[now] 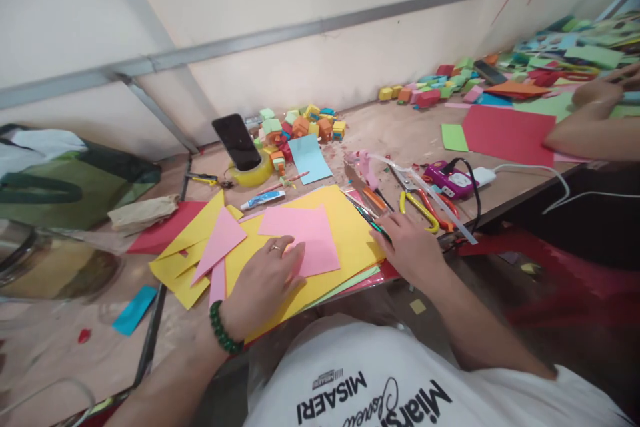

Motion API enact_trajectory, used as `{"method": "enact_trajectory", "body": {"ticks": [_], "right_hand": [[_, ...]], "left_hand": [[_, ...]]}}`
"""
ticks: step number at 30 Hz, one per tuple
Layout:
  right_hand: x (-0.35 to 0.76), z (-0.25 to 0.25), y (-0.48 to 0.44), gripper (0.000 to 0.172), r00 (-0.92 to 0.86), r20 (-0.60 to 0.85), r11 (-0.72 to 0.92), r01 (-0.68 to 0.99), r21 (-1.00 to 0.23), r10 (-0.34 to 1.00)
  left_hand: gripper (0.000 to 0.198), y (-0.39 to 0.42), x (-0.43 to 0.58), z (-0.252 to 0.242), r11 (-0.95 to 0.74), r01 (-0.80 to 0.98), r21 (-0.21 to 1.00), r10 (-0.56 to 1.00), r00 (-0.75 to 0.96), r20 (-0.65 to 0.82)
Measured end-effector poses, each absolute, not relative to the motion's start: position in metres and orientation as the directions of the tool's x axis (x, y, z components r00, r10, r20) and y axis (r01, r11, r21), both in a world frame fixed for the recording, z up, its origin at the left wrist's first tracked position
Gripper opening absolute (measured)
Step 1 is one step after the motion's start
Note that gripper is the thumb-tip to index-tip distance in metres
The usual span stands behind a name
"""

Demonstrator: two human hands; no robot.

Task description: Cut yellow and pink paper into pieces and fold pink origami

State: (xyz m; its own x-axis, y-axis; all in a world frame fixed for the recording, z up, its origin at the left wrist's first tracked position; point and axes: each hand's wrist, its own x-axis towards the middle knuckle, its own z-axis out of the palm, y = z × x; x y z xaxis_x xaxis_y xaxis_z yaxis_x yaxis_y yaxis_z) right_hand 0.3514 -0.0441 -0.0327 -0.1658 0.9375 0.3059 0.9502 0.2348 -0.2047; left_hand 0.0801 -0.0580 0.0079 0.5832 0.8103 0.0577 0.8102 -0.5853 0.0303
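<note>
My left hand (263,287), with a green bead bracelet (225,328) at the wrist, rests on a pink paper sheet (320,240), its fingers loosely spread. Beneath lies a larger yellow sheet (355,233), with green and red sheets under its front edge. At the yellow sheet's right side, my right hand (410,247) has thumb and fingers closed about a dark green pen (373,221); part of the pen is hidden by the hand. An orange cutter (375,200) lies just beyond it. Folded pink pieces (220,243) and yellow pieces (187,247) lie left of my left hand.
Pliers with yellow handles (420,208) and a purple power adapter (445,180) sit to the right. A phone (237,141) leans in a tape roll (250,172) before piled paper cubes (300,128). Another person's hand (600,97) is at far right, near a red sheet (510,133).
</note>
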Motion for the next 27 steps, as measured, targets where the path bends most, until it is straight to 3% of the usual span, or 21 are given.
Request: {"method": "enact_trajectory", "body": {"ticks": [4, 7, 15, 21, 24, 27], "right_hand": [[0.358, -0.024, -0.047, 0.012, -0.028, 0.077, 0.043, 0.979, -0.197, 0.997], [0.358, -0.018, -0.047, 0.012, 0.003, -0.019, -0.007, 0.977, -0.213, 1.000], [0.376, -0.037, -0.051, 0.013, 0.043, 0.071, -0.024, 0.970, -0.244, 0.997], [0.398, -0.023, -0.083, 0.022, 0.064, 0.193, 0.032, 0.887, -0.460, 0.979], [0.393, -0.014, -0.096, 0.022, 0.048, 0.125, 0.038, 0.792, -0.609, 0.991], [0.382, -0.018, -0.099, 0.022, 0.008, 0.001, -0.006, 0.744, -0.668, 1.000]], "left_hand": [[0.040, -0.034, 0.084, 0.014, -0.510, 0.842, 0.177, 0.831, 0.535, -0.153], [0.037, -0.021, 0.085, 0.014, -0.428, 0.873, 0.233, 0.846, 0.478, -0.237], [0.037, -0.011, 0.078, 0.007, -0.434, 0.809, 0.397, 0.812, 0.542, -0.218], [0.030, -0.012, 0.077, 0.005, -0.368, 0.733, 0.572, 0.837, 0.529, -0.139], [0.030, -0.015, 0.077, 0.000, -0.360, 0.713, 0.601, 0.846, 0.521, -0.111], [0.028, -0.018, 0.076, -0.003, -0.361, 0.697, 0.620, 0.847, 0.523, -0.096]]}}
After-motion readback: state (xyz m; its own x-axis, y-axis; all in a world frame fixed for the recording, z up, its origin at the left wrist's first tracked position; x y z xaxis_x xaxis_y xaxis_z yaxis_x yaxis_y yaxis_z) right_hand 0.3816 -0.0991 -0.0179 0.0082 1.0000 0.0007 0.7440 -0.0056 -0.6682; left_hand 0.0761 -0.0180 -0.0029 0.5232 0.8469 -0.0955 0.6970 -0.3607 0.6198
